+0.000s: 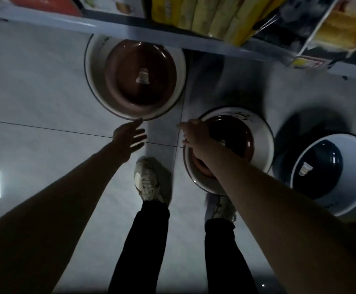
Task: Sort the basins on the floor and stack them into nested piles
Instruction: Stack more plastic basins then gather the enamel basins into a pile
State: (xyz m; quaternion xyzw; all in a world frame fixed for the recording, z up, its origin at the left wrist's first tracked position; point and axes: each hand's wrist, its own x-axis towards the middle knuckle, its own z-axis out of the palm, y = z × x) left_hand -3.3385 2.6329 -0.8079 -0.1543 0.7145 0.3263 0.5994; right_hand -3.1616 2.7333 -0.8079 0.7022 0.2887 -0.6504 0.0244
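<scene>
Piles, on the floor:
- far white basin [92, 66], 11 o'clock, nesting the far brown basin [130, 96].
- near white basin [261, 136], 3 o'clock, nesting the near brown basin [232, 134].

Hands:
- My right hand [196, 136] is curling its fingers over that near brown rim, at its 9 o'clock side. I am judging a level lift best, so the white one is not dragging along.
- My left hand [130, 134] is hovering with fingers spread, holding nothing, just short of the far pile's 6 o'clock rim.

Surface: glossy pale tiled floor [35, 92].

Room: stocked shelf [130, 30] running across 12 o'clock.
</scene>
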